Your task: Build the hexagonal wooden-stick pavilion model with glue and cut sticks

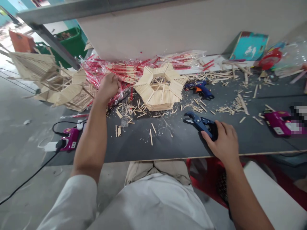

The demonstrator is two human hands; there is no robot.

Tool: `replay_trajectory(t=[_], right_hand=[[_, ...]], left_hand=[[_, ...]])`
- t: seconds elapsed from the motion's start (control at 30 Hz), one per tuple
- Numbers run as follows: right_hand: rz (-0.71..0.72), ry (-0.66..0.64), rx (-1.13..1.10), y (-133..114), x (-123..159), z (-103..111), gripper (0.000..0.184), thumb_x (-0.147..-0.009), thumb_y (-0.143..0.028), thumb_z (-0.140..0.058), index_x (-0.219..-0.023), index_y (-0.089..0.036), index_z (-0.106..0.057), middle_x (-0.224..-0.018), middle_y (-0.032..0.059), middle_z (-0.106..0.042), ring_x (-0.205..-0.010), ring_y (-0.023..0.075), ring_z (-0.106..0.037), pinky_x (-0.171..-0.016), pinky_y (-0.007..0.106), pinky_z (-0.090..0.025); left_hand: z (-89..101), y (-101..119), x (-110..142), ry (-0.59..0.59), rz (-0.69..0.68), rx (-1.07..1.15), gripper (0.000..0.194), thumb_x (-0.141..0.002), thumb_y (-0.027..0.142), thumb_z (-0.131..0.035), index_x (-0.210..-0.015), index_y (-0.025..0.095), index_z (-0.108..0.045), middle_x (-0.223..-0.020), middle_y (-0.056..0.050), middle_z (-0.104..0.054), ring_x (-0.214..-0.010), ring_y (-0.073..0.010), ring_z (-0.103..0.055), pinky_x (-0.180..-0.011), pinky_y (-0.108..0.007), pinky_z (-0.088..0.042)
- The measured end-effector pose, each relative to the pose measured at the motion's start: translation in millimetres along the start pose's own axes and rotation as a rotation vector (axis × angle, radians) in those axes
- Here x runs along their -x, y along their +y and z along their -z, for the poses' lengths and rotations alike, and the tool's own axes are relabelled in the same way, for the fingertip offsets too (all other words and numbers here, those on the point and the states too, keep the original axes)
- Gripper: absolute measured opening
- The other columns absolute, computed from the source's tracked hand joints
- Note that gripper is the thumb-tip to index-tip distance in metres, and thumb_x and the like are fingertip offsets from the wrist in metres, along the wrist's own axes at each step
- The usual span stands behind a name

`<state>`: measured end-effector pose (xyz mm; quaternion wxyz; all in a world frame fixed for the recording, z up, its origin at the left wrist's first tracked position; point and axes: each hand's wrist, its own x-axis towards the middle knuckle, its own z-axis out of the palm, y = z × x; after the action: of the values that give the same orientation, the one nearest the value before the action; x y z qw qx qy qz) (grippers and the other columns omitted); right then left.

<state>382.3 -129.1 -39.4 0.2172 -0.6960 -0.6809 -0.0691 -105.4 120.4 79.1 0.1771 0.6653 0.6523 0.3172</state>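
My left hand (109,86) is over the pile of red-and-clear wrapped chopsticks (93,72) at the back of the table. Its fingers are curled, and what lies in them, if anything, is hidden. In my right hand (226,140) is a dark blue pipe cutter (199,123), held by its handles low over the front of the table, its jaw pointing left. A star-shaped lattice model of thin wooden sticks (161,99) stands between my hands. Behind the cutter lies a blue hot glue gun (203,89). Short cut stick pieces (151,137) are scattered in front of the model.
A larger stick-built model (64,92) stands at the left end of the table. Purple power strips lie left (71,139) and right (278,123), with cords trailing. Wood scraps (242,103) and a turquoise box (250,46) are at the right. A grey metal beam (96,8) crosses above.
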Motion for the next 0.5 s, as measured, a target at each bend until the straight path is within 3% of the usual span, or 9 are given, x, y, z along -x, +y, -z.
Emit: replay_trajectory(t=[0.1,0.2,0.3,0.43,0.5], right_hand=[[-0.011,-0.007,0.006,-1.0,0.0,1.7,0.077,-0.1,-0.063,-0.057,-0.152,-0.006,-0.054,-0.143,0.0257,-0.06,-0.138,0.0396,-0.052,-0.123,0.055,-0.036],[-0.021,-0.001,0.019,-1.3,0.9,1.6,0.076,-0.1,-0.063,-0.057,-0.151,-0.006,-0.054,-0.144,0.0246,-0.06,-0.14,0.0396,-0.052,-0.125,0.055,-0.034],[-0.026,-0.007,0.027,-0.8,2.1,0.6,0.076,-0.1,-0.062,-0.058,-0.152,-0.007,-0.054,-0.145,0.0236,-0.06,-0.141,0.0395,-0.051,-0.126,0.054,-0.033],[-0.036,-0.017,0.024,-1.5,1.8,0.7,0.076,-0.099,-0.062,-0.058,-0.153,-0.009,-0.052,-0.147,0.0226,-0.059,-0.142,0.0398,-0.051,-0.125,0.055,-0.035],[-0.035,-0.023,0.025,-2.4,1.1,1.3,0.075,-0.1,-0.062,-0.058,-0.153,-0.009,-0.052,-0.146,0.0229,-0.059,-0.142,0.0404,-0.051,-0.124,0.055,-0.035]], left_hand=[[-18.7,4.2,-26.2,0.088,-0.014,-0.144,0.026,-0.111,0.03,-0.049,-0.099,0.014,-0.064,-0.079,0.002,-0.064,-0.072,-0.0111,-0.05,-0.08,-0.028,-0.046],[-30.0,27.7,-33.7,0.145,-0.16,-0.136,0.024,-0.11,0.028,-0.052,-0.109,0.009,-0.065,-0.101,-0.002,-0.071,-0.087,-0.0104,-0.054,-0.087,-0.027,-0.045],[-32.9,44.2,-38.8,0.06,-0.205,-0.233,0.029,-0.109,0.034,-0.056,-0.109,0.007,-0.066,-0.105,-0.006,-0.073,-0.087,-0.0123,-0.052,-0.086,-0.026,-0.043],[-35.9,26.3,-51.7,-0.097,-0.063,-0.482,0.019,-0.102,0.024,-0.063,-0.114,0.011,-0.068,-0.102,-0.002,-0.072,-0.071,-0.0115,-0.033,-0.076,-0.025,-0.036],[-40.4,7.7,-55.9,-0.117,-0.085,-0.496,0.023,-0.103,0.021,-0.059,-0.124,0.011,-0.065,-0.101,0.001,-0.072,-0.069,-0.012,-0.026,-0.075,-0.024,-0.032]])
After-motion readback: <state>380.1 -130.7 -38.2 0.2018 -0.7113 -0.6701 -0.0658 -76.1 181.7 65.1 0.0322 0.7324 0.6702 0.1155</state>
